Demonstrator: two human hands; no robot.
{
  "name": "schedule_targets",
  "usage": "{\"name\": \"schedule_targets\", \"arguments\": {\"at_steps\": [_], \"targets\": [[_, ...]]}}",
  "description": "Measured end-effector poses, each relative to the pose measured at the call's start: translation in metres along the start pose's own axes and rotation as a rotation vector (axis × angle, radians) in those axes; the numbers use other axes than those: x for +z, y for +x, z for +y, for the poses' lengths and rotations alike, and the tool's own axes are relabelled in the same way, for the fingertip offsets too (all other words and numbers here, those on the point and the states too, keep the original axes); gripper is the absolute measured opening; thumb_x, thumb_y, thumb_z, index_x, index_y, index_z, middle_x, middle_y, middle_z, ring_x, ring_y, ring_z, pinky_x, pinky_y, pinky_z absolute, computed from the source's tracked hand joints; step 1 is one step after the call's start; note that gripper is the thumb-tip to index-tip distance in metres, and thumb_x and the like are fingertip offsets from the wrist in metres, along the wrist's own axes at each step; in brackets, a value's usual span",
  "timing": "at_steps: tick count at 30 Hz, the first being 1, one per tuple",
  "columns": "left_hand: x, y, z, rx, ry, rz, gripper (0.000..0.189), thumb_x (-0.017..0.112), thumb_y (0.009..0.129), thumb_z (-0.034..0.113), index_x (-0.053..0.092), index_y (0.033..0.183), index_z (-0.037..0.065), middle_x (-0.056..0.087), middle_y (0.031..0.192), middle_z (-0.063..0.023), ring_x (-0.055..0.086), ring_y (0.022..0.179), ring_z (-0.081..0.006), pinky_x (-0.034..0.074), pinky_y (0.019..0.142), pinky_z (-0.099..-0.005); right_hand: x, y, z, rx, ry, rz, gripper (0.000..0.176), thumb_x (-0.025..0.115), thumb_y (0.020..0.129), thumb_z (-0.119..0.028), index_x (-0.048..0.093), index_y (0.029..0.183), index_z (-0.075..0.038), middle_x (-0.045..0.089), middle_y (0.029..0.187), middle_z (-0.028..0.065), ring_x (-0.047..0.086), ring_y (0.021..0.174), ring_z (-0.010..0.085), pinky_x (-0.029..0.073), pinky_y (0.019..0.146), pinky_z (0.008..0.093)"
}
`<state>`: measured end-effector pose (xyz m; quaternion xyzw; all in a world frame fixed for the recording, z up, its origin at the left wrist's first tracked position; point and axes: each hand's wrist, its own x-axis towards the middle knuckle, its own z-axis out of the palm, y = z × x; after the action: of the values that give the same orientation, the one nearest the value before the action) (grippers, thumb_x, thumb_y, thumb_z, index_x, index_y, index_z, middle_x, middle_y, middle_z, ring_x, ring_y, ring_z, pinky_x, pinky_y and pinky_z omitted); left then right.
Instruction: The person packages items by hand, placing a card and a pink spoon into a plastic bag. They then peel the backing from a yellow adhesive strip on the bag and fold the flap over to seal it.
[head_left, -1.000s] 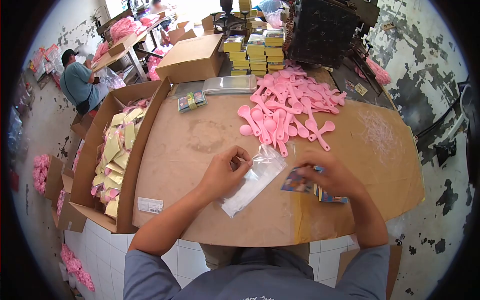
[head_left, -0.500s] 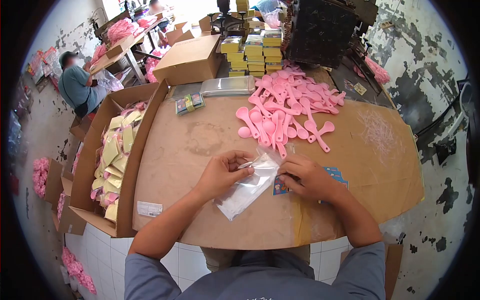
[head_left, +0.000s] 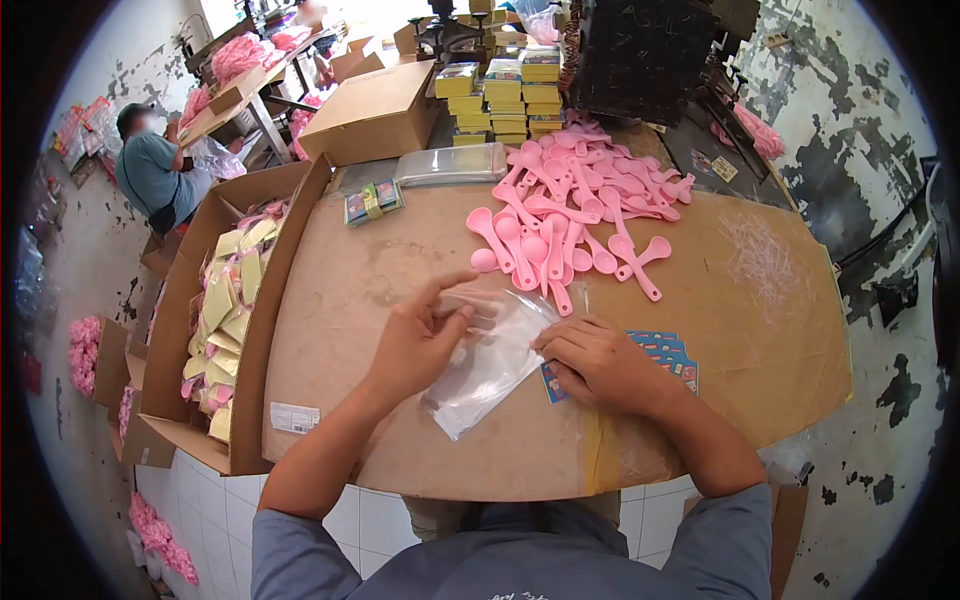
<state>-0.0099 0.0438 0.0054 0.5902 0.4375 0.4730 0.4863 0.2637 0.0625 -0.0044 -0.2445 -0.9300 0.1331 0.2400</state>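
Note:
Clear plastic bags point(head_left: 485, 375) lie on the cardboard-covered table point(head_left: 400, 460) between my two hands. My left hand point(head_left: 425, 335) is at the upper left of the bags, its fingers spread, some of them seen behind or under clear film. My right hand point(head_left: 590, 360) pinches the right edge of the bags with bent fingers. Blue printed cards point(head_left: 665, 350) lie fanned out by my right hand, partly covered by it and the forearm. Above both hands is a heap of pink spoons point(head_left: 560, 220).
At left stands a long open carton point(head_left: 255, 400) filled with packed yellow-and-pink pieces. Behind the spoons are card stacks point(head_left: 505, 95), a closed box point(head_left: 365, 110) and a banded card bundle point(head_left: 373, 203). A seated person point(head_left: 150, 165) works at back left.
My left hand has moved slightly left and its fingers have opened from a pinch on the bags. The film looks spread wider. My right hand has shifted slightly left.

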Motion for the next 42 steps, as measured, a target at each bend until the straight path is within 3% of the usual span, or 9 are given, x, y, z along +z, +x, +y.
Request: {"name": "schedule_targets", "arguments": {"at_steps": [8,13,17,20,23,32,35,38,42], "targets": [[-0.007,-0.007,0.014,-0.041,-0.147,-0.111,0.057,0.052,0.095,-0.005,0.043,0.151,0.002,0.067,0.090,-0.0057,0.059,0.064,-0.0082,0.046,0.055,-0.0230,-0.010,0.003,-0.007,0.031,0.049,0.045,0.020,0.071,0.088,-0.003,0.068,0.108,-0.003,0.070,0.110,0.0097,0.068,0.102,0.0278,0.052,0.092,0.0382],[0.004,-0.010,0.010,-0.150,-0.222,-0.312,0.055,0.052,0.104,0.006,0.037,0.156,0.006,0.060,0.083,0.0009,0.050,0.057,-0.0037,0.037,0.048,-0.0203,-0.009,0.004,-0.015,0.438,0.549,0.143,0.014,0.071,0.095,-0.006,0.068,0.109,-0.002,0.071,0.099,0.0082,0.069,0.084,0.0160,0.054,0.074,0.0314],[0.011,-0.012,0.004,-0.135,-0.124,-0.288,0.063,0.064,0.103,0.010,0.035,0.158,0.007,0.075,0.092,-0.0030,0.062,0.070,-0.0047,0.048,0.067,-0.0209,-0.004,0.005,-0.015,0.606,0.847,0.348,0.015,0.070,0.099,-0.007,0.066,0.112,0.000,0.072,0.096,0.0061,0.068,0.089,0.0094,0.054,0.075,0.0271],[0.014,-0.012,0.007,-0.207,-0.133,-0.259,0.074,0.073,0.098,0.010,0.031,0.159,0.004,0.079,0.101,-0.0098,0.071,0.093,-0.0089,0.053,0.083,-0.0238,-0.002,0.004,-0.009,0.521,0.895,0.474,0.018,0.070,0.099,-0.007,0.064,0.114,0.001,0.073,0.097,0.0060,0.069,0.091,0.0102,0.055,0.076,0.0259],[0.014,-0.012,0.007,-0.184,-0.053,-0.279,0.078,0.075,0.097,0.011,0.030,0.160,0.002,0.080,0.103,-0.0121,0.072,0.102,-0.0122,0.053,0.090,-0.0259,-0.003,0.001,-0.012,0.548,0.840,0.439,0.018,0.071,0.099,-0.006,0.065,0.114,0.001,0.073,0.100,0.0070,0.069,0.090,0.0103,0.056,0.076,0.0254],[0.022,-0.019,0.008,-0.142,0.000,-0.274,0.075,0.075,0.097,0.009,0.033,0.159,0.005,0.080,0.100,-0.0112,0.072,0.098,-0.0105,0.054,0.092,-0.0301,-0.011,0.005,-0.019,0.287,0.534,0.243,0.018,0.079,0.089,-0.004,0.076,0.106,-0.004,0.069,0.098,0.0074,0.068,0.085,0.0126,0.055,0.070,0.0258],[0.023,-0.022,0.008,-0.081,0.151,-0.299,0.073,0.074,0.097,0.009,0.036,0.158,0.006,0.079,0.098,-0.0101,0.071,0.094,-0.0098,0.054,0.090,-0.0301,-0.009,0.004,-0.013,0.122,0.441,0.129,0.023,0.078,0.091,-0.009,0.073,0.114,-0.004,0.070,0.104,0.0097,0.067,0.084,0.0162,0.056,0.066,0.0313],[0.022,-0.023,0.005,0.029,0.240,-0.292,0.069,0.074,0.097,0.014,0.040,0.157,0.011,0.079,0.094,-0.0098,0.073,0.089,-0.0112,0.056,0.085,-0.0309,-0.013,0.008,-0.026,0.295,0.543,0.232,0.022,0.078,0.091,-0.010,0.074,0.112,-0.004,0.069,0.100,0.0067,0.064,0.081,0.0126,0.052,0.065,0.0302],[0.020,-0.020,0.010,-0.065,0.134,-0.168,0.066,0.075,0.097,0.013,0.044,0.154,0.010,0.079,0.094,-0.0107,0.074,0.091,-0.0139,0.056,0.084,-0.0306,-0.021,-0.002,-0.004,0.533,0.702,0.217,0.022,0.075,0.090,-0.008,0.073,0.112,-0.002,0.069,0.094,0.0036,0.060,0.077,0.0086,0.048,0.064,0.0265]]}}
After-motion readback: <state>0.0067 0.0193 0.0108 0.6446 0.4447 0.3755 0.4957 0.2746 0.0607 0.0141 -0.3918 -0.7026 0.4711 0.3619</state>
